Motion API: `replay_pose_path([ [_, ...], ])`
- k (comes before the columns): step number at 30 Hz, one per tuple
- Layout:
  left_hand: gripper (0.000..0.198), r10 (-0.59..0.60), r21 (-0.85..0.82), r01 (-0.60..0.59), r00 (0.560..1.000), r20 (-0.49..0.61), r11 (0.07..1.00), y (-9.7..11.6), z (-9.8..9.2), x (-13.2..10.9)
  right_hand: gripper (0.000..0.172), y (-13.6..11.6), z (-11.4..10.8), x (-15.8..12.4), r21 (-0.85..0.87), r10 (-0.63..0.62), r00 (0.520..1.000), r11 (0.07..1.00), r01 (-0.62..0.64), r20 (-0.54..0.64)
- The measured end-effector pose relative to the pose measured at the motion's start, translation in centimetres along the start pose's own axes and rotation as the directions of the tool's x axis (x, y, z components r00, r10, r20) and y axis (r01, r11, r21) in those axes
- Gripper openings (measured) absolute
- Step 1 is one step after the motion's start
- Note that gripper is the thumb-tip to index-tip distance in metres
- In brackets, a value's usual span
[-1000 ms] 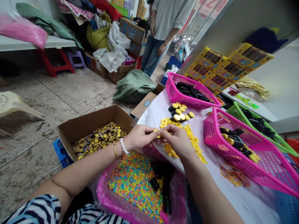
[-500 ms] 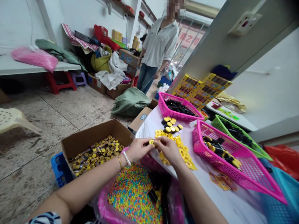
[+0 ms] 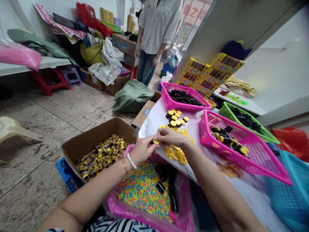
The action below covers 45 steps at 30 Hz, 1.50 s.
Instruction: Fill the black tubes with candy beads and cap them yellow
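My left hand (image 3: pixel 142 149), wearing a bracelet and a pearl strand, and my right hand (image 3: pixel 170 137) meet above the edge of a white table (image 3: pixel 151 124). Between their fingertips is a small yellow cap (image 3: pixel 155 141). Loose yellow rings (image 3: pixel 175 153) lie just beyond my right wrist. Farther on stands a group of upright black tubes with yellow tops (image 3: pixel 175 117). Below my hands, a pink-lined tub of multicoloured candy beads (image 3: pixel 141 190) also holds several black tubes. To the left, a cardboard box (image 3: pixel 96 133) is full of gold-and-black tubes.
Two pink mesh baskets (image 3: pixel 169 101) (image 3: pixel 241 138) and a green basket (image 3: pixel 241 122) hold black tubes on the table. Yellow display boxes (image 3: pixel 205 74) are stacked behind. A blue crate (image 3: pixel 287 190) stands at right. A co-worker (image 3: pixel 154 29) stands at the back.
My right hand has shifted left and now reaches over the yellow cap from the far side. The view has tilted slightly, and the co-worker appears higher in the picture.
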<state>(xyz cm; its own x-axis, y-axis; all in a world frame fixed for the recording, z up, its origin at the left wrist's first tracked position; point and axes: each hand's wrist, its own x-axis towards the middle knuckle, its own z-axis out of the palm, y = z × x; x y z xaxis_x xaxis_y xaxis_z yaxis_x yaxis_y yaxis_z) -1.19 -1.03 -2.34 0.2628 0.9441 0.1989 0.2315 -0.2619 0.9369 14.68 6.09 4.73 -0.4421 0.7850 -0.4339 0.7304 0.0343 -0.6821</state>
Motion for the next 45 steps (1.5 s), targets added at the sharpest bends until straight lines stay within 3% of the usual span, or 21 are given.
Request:
replay_pose_path([
  [3, 0.020, 0.017, 0.063, -0.013, 0.998, -0.057, 0.998, -0.3, 0.0, 0.0, 0.019, -1.0, 0.9, -1.2, -0.164, -0.054, 0.983, 0.986, 0.026, -0.173],
  [9, 0.025, 0.082, 0.080, -0.077, 0.994, -0.070, 0.994, -1.6, -0.3, 0.2, 0.014, -2.5, 4.3, -2.6, -0.413, -0.245, 0.877, 0.909, 0.060, -0.412],
  [12, 0.036, 0.082, 0.103, -0.074, 0.993, -0.080, 0.992, -2.0, -0.2, -0.4, 0.012, -1.7, 3.3, -3.6, -0.449, -0.296, 0.810, 0.892, 0.045, -0.507],
  [14, 0.042, 0.127, 0.146, -0.111, 0.986, -0.106, 0.983, -2.0, 0.1, -1.3, 0.011, -0.1, 0.8, -5.3, -0.440, -0.283, 0.714, 0.897, -0.038, -0.640],
  [15, 0.041, 0.175, 0.182, -0.151, 0.977, -0.122, 0.972, -1.9, 0.3, -1.7, 0.010, 1.0, -1.0, -6.5, -0.421, -0.266, 0.635, 0.901, -0.105, -0.726],
  [19, 0.020, 0.411, 0.358, -0.347, 0.904, -0.119, 0.867, -0.4, 1.5, -2.4, 0.020, 6.6, -7.8, -11.5, -0.274, -0.189, 0.243, 0.880, -0.387, -0.951],
  [20, 0.018, 0.443, 0.402, -0.373, 0.892, -0.094, 0.836, 0.1, 2.0, -2.1, 0.024, 7.9, -8.8, -12.5, -0.236, -0.170, 0.185, 0.868, -0.437, -0.968],
  [22, 0.021, 0.459, 0.498, -0.388, 0.888, -0.023, 0.776, 0.8, 3.0, -1.1, 0.032, 9.9, -9.4, -14.0, -0.215, -0.161, 0.150, 0.844, -0.492, -0.975],
  [24, 0.028, 0.439, 0.574, -0.388, 0.897, 0.055, 0.721, 1.0, 4.0, 0.1, 0.033, 10.7, -8.0, -14.6, -0.285, -0.229, 0.174, 0.837, -0.468, -0.958],
  [26, 0.029, 0.427, 0.582, -0.394, 0.900, 0.088, 0.711, 0.6, 4.6, 1.1, 0.026, 10.4, -5.4, -14.7, -0.392, -0.333, 0.217, 0.848, -0.356, -0.918],
  [28, 0.026, 0.459, 0.523, -0.420, 0.886, 0.062, 0.741, 0.1, 4.9, 1.6, 0.020, 9.3, -2.3, -14.4, -0.446, -0.392, 0.262, 0.873, -0.195, -0.882],
  [31, 0.025, 0.538, 0.408, -0.486, 0.843, -0.013, 0.773, 0.3, 4.7, 1.9, 0.019, 7.4, 1.6, -13.4, -0.380, -0.363, 0.334, 0.925, 0.017, -0.870],
  [32, 0.026, 0.562, 0.383, -0.511, 0.827, -0.027, 0.769, 0.7, 4.7, 1.8, 0.019, 6.8, 2.5, -13.0, -0.323, -0.328, 0.393, 0.943, 0.082, -0.859],
  [36, 0.032, 0.628, 0.346, -0.584, 0.778, -0.017, 0.734, 2.8, 5.0, 0.0, 0.024, 5.3, 5.0, -11.7, 0.034, -0.179, 0.738, 0.964, 0.263, -0.650],
  [38, 0.032, 0.601, 0.336, -0.563, 0.799, -0.011, 0.755, 3.4, 4.9, -1.8, 0.027, 5.3, 5.5, -11.9, 0.219, -0.105, 0.819, 0.937, 0.271, -0.565],
  [42, 0.022, 0.460, 0.255, -0.452, 0.887, 0.032, 0.855, 3.5, 2.4, -3.9, 0.038, 7.5, 5.2, -13.5, 0.462, 0.095, 0.829, 0.862, 0.208, -0.551],
  [44, 0.017, 0.416, 0.263, -0.408, 0.909, 0.026, 0.874, 3.4, 0.8, -1.9, 0.041, 9.6, 4.6, -14.2, 0.516, 0.170, 0.788, 0.831, 0.209, -0.592],
  [45, 0.017, 0.415, 0.312, -0.400, 0.910, 0.022, 0.862, 3.4, 0.0, 0.0, 0.041, 10.7, 4.3, -14.3, 0.525, 0.205, 0.740, 0.820, 0.228, -0.640],
])
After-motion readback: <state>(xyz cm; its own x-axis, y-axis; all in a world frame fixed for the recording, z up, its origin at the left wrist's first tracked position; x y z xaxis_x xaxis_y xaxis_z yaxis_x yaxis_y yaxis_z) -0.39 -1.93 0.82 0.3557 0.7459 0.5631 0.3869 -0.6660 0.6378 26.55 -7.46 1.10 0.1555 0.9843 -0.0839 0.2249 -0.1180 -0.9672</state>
